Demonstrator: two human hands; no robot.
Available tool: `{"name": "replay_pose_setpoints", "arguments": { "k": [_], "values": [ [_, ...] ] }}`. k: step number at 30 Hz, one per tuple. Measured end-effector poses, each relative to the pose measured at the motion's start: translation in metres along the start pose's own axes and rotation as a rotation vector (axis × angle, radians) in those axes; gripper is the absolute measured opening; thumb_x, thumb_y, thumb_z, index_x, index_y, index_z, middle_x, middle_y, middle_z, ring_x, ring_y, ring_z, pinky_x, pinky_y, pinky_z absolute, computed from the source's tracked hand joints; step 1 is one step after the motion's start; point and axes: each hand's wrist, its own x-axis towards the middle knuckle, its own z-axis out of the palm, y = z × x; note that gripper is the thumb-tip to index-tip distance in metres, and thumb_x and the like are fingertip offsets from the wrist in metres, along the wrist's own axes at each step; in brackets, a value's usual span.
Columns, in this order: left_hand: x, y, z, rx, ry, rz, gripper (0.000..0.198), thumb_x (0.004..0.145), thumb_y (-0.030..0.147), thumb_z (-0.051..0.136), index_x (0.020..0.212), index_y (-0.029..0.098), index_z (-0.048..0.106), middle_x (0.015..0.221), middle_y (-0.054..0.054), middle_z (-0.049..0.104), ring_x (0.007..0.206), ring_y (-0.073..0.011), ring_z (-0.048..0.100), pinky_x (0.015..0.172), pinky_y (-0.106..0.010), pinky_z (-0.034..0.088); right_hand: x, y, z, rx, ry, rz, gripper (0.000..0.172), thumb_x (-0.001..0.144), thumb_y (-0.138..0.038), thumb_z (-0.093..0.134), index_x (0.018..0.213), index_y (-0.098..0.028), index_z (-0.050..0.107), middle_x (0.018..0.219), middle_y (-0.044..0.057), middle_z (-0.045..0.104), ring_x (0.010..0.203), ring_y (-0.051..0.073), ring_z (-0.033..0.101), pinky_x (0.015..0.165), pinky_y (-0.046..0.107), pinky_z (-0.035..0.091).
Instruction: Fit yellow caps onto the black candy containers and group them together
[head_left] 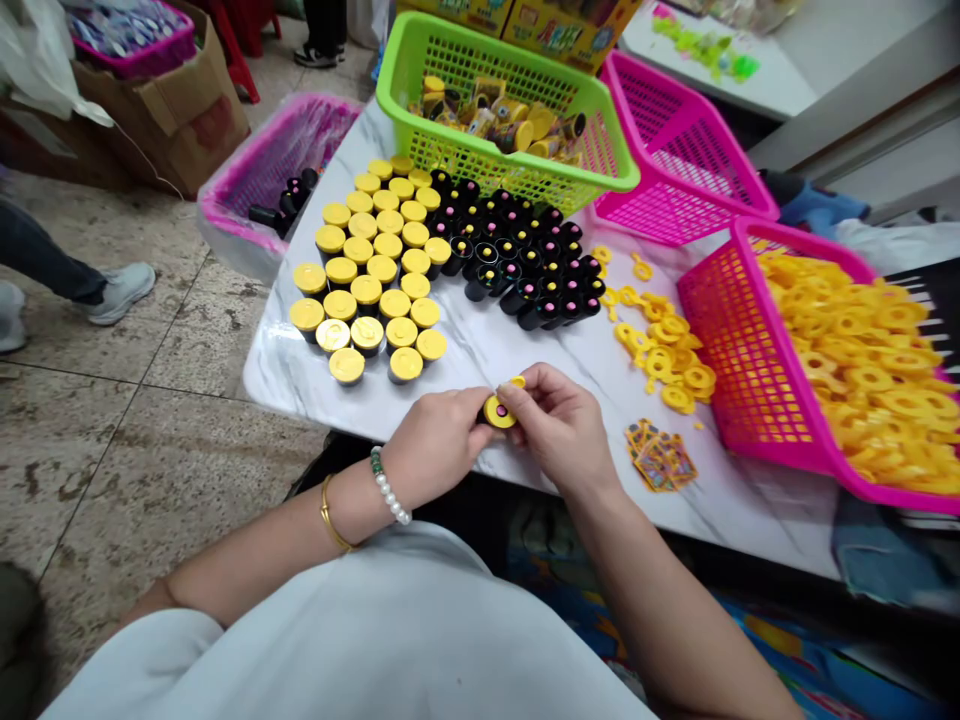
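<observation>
My left hand [439,440] is closed round a small black cylinder with a yellow ring cap [498,411] at the near edge of the white marble table [480,350]. My right hand [559,425] pinches the same cap from the right, fingers pressed on its yellow top. Beyond my hands stand several yellow-capped cylinders [371,270] in rows, and next to them several uncapped black cylinders [525,265]. Loose yellow rings [664,345] lie to the right, with a small pile of printed stickers [660,460] near my right hand.
A tilted pink basket [720,340] full of yellow rings rests at the right. A green basket [510,100] of parts and an empty pink basket [675,170] stand at the back. A plastic-lined pink bin [262,190] sits left of the table. Another person's shoes [112,290] are on the floor.
</observation>
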Motion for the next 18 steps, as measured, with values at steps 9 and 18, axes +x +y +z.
{"name": "replay_pose_setpoints", "arguments": {
  "k": [9, 18],
  "values": [
    [0.006, 0.004, -0.014, -0.207, -0.088, -0.077, 0.030, 0.097, 0.028, 0.046, 0.083, 0.016, 0.070, 0.057, 0.004, 0.059, 0.054, -0.0091, 0.053, 0.053, -0.019, 0.035, -0.005, 0.007, 0.001, -0.054, 0.046, -0.090, 0.031, 0.080, -0.045, 0.070, 0.074, -0.022, 0.050, 0.051, -0.008, 0.051, 0.037, 0.008, 0.044, 0.036, 0.020, 0.034],
    [-0.009, -0.004, 0.005, -0.038, 0.193, 0.079, 0.028, 0.091, 0.027, 0.061, 0.115, 0.014, 0.058, 0.089, -0.005, 0.066, 0.078, -0.0167, 0.061, 0.070, -0.026, 0.048, -0.012, 0.017, 0.017, -0.100, 0.217, -0.237, 0.025, 0.086, -0.042, 0.063, 0.077, -0.022, 0.053, 0.063, -0.004, 0.058, 0.052, 0.010, 0.054, 0.048, 0.022, 0.044]
  ]
}}
